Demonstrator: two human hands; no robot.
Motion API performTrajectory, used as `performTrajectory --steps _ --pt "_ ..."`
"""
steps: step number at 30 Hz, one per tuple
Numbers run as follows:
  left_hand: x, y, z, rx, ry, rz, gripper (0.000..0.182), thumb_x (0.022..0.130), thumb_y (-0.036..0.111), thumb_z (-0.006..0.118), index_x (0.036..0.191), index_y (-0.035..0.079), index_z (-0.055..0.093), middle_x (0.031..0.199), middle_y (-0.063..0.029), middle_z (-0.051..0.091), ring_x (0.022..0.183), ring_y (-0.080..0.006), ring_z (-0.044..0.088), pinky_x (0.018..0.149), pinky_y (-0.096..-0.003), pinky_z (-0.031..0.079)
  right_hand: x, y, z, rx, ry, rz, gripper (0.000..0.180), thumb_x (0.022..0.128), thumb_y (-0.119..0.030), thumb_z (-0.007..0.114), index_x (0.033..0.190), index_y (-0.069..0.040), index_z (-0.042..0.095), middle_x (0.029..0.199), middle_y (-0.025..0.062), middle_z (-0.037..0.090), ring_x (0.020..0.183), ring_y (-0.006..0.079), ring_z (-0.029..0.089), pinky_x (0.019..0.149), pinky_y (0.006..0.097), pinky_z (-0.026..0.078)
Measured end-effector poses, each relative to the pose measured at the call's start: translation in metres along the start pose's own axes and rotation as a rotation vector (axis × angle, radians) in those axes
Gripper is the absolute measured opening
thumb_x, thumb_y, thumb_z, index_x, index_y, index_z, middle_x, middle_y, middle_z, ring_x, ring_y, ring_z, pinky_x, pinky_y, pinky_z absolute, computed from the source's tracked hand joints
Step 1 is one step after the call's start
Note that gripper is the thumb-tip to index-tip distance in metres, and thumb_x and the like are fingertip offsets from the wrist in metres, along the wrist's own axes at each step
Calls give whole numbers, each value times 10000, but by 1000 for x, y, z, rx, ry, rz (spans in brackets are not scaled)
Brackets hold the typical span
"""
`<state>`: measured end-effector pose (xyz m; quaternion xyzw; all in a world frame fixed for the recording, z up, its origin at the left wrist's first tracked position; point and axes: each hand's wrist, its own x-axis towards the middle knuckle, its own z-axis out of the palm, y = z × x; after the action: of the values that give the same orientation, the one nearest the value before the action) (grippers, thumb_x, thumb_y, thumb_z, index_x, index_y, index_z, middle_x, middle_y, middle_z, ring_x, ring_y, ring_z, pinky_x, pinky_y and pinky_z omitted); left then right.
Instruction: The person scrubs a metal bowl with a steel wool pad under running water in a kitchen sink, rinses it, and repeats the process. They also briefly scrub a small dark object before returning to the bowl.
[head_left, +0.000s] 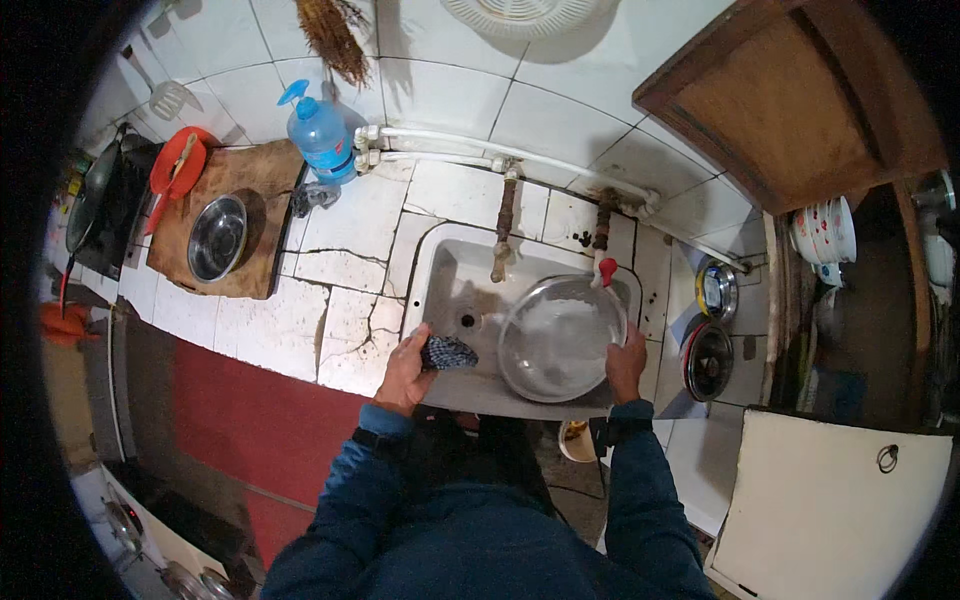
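Note:
My left hand (409, 371) holds a dark checked cloth or scrubbing pad (448, 352) over the left front edge of the white sink (442, 255). My right hand (627, 364) grips the right rim of a large round metal basin (559, 337), which is in the right half of the sink. Inside the basin is what looks like water. Behind its right rim is a tap with a red handle (607, 271); another old tap (502, 247) reaches over the sink's middle. The drain hole (467, 320) shows between my left hand and the basin.
On the left, a wooden board (262, 217) holds a metal bowl (217, 238) and a red plastic utensil (178, 163). A blue pump bottle (322, 139) stands by the wall pipes. Metal bowls (709, 360) are right of the sink, near an open wooden cabinet door (780, 105).

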<state>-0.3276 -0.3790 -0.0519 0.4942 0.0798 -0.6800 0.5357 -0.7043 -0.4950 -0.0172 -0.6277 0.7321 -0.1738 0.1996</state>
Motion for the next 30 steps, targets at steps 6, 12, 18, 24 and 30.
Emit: performTrajectory --steps 6,12,18,24,30 --pt "12 -17 4 -64 -60 -100 237 1008 305 596 1053 75 630 940 -60 677 881 -215 655 779 -358 557 -18 73 34 -21 -211 181 434 881 -129 635 1276 37 567 1208 258 602 1099 437 582 953 510 479" --pt "30 -52 5 -207 -24 -169 172 1028 200 544 1061 55 629 996 -87 678 931 -229 657 830 -361 561 7 50 8 -236 -157 -115 598 869 -210 712 1363 38 482 1181 261 637 1057 423 633 914 486 509" --pt "38 -87 31 86 21 -17 231 1010 283 578 1001 59 634 906 -72 655 860 -190 636 793 -326 543 98 -39 -21 81 -212 -257 560 846 -190 731 1301 46 505 1123 273 645 1047 444 629 890 503 513" --pt "26 -88 61 1180 -91 566 466 820 170 735 1220 -2 570 1011 -170 666 967 -333 640 836 -396 529 139 -64 -13 -177 -443 -304 441 848 -145 721 1215 32 552 1073 284 653 1020 463 626 870 507 515" --pt "58 -111 81 1298 -200 1007 525 851 175 751 1299 -25 560 1089 -169 677 958 -323 667 816 -410 557 148 -43 -12 -186 -405 -557 439 847 -29 681 1259 19 538 1089 295 642 1011 476 616 847 510 511"
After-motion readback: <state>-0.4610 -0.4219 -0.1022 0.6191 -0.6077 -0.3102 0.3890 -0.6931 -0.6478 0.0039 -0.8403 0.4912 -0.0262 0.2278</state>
